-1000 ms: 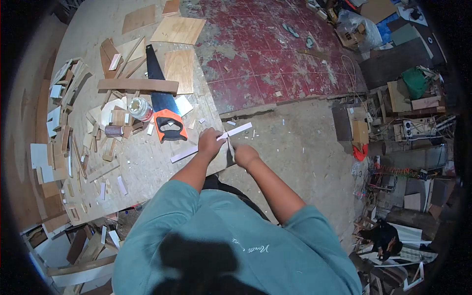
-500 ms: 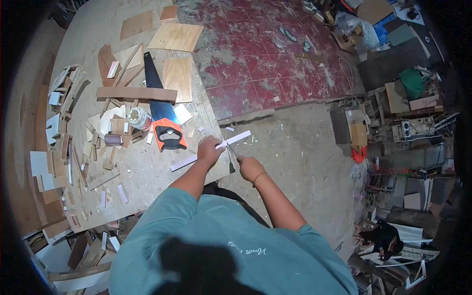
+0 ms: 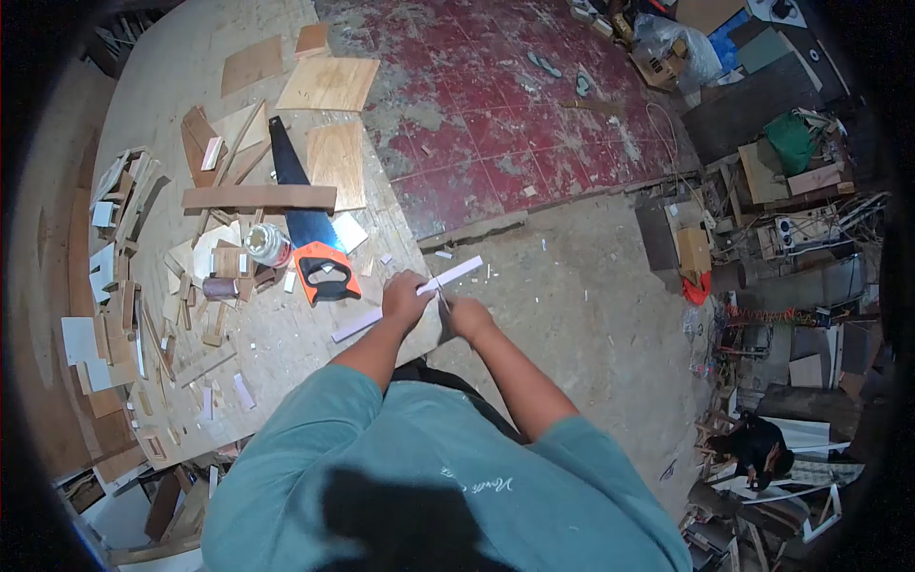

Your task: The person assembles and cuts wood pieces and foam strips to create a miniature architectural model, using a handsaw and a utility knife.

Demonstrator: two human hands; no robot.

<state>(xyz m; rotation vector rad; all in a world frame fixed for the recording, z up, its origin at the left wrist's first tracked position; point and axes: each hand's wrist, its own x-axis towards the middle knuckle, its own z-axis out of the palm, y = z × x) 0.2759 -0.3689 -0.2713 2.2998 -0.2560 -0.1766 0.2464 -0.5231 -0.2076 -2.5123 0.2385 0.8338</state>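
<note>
Right at the corner of my table (image 3: 295,345), my left hand (image 3: 404,298) clamps the pale strip (image 3: 460,273), its end jutting past the edge, likely for clearance; my right hand (image 3: 467,316) grips a thin-bladed tool (image 3: 442,297) against it.

A woodworking workshop, with handsaw (image 3: 327,275) and wood offcuts (image 3: 224,260).

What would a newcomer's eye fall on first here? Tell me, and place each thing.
Likely first, the orange-handled saw on the worktable, its blade running under a brown board. Next, the red tiled floor, beyond the table's right edge. Then the left hand, gripping a pale strip at the table's near right corner, with the right hand close beside it.
</note>
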